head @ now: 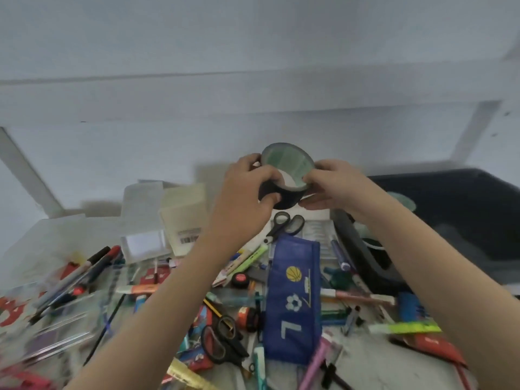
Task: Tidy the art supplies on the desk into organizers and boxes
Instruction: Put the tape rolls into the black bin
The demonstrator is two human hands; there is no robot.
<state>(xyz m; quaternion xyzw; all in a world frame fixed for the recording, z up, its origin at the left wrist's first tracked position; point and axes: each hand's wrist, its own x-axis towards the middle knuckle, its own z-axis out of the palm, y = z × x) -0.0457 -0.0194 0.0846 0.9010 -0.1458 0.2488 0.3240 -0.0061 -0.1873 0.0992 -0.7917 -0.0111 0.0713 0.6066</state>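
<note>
A dark roll of tape (287, 170) with a pale green inner core is held up above the desk, in front of the white wall. My left hand (247, 192) grips its left side, thumb curled under the roll. My right hand (332, 184) pinches its right rim with fingers and thumb. Below lies a heap of art supplies: a blue pencil case (295, 299) with a basketball print, black scissors (284, 225) near the back and a second pair of scissors (222, 342) nearer me, plus several pens and markers (84, 274).
A dark bin (455, 209) stands at the right. Clear plastic boxes (143, 244) and a pale carton (185, 218) stand at the back left. A clear organizer (56, 327) sits at the left. A green ruler (405, 327) lies at the right.
</note>
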